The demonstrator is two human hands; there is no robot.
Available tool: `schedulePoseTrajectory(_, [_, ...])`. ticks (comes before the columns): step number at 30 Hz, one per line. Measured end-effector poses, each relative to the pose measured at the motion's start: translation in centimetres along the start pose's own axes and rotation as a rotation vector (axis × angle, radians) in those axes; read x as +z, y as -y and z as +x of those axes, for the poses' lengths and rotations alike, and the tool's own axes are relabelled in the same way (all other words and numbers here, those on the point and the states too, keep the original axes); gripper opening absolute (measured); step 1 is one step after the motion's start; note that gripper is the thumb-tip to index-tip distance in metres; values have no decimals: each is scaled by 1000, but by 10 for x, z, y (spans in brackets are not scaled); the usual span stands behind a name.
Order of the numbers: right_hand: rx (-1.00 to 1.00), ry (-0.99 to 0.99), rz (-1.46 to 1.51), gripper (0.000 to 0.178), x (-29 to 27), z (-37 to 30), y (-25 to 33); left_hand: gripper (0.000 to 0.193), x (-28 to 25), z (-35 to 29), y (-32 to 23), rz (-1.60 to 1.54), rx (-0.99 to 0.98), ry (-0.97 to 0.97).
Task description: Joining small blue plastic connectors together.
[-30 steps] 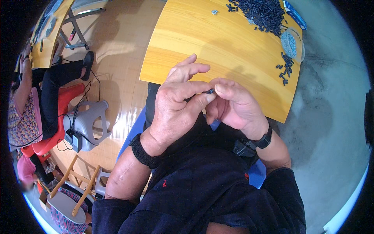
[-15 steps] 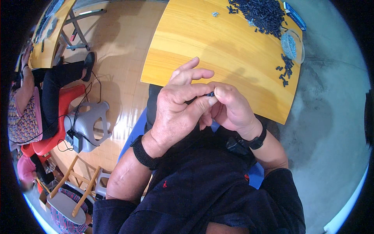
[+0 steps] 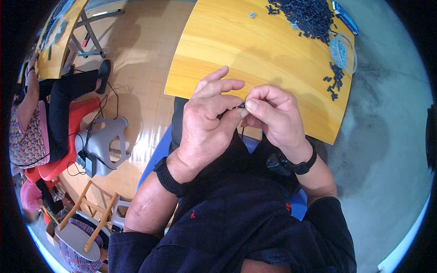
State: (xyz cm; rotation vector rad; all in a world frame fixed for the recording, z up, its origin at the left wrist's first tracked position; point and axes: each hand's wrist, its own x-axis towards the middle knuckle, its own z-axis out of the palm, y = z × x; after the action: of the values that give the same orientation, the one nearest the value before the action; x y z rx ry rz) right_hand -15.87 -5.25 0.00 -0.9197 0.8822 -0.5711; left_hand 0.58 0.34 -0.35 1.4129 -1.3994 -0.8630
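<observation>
Above my lap, at the table's near edge, my left hand (image 3: 207,123) pinches a small black plastic piece (image 3: 241,105) between thumb and forefinger, its other fingers raised apart. My right hand (image 3: 275,113) closes thumb and forefinger on the same piece from the right. Fingertips cover most of it, so its exact kind cannot be told. On the yellow wooden table (image 3: 227,50) lies a large heap of small black tubular pieces (image 3: 309,18). A smaller group of these pieces (image 3: 336,79) lies nearer, by the right edge.
Beside the heap, a clear round container (image 3: 354,63) holds small silvery-blue bits. A blue box (image 3: 346,18) lies at the table's right edge, and a few shiny bits (image 3: 252,15) lie farther left. A grey stool (image 3: 102,145) with cables and a seated person (image 3: 32,123) are at left.
My right hand has turned and re-gripped, its thumb now laid against its bent forefinger at the piece. The piece has shifted slightly left and up. My left hand keeps its pinch.
</observation>
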Motion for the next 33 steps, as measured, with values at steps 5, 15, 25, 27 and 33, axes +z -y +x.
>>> schedulePoseTrajectory(5, [49, 18, -2, 12, -1, 2, 2, 13, -1, 0, -1, 16, 10, -11])
schedulePoseTrajectory(15, [272, 155, 413, 21, -7, 6, -3, 14, 0, -1, 2, -70, 0, -36])
schedulePoseTrajectory(25, [344, 324, 671, 35, -5, 4, -19, 14, -1, -1, -3, -189, -68, 12])
schedulePoseTrajectory(27, [327, 324, 631, 35, -5, 5, -22, 14, -1, -1, -4, -204, -76, 15])
schedulePoseTrajectory(33, [267, 274, 538, 37, 1, 6, -22, 19, 2, -2, -1, -220, -72, -15])
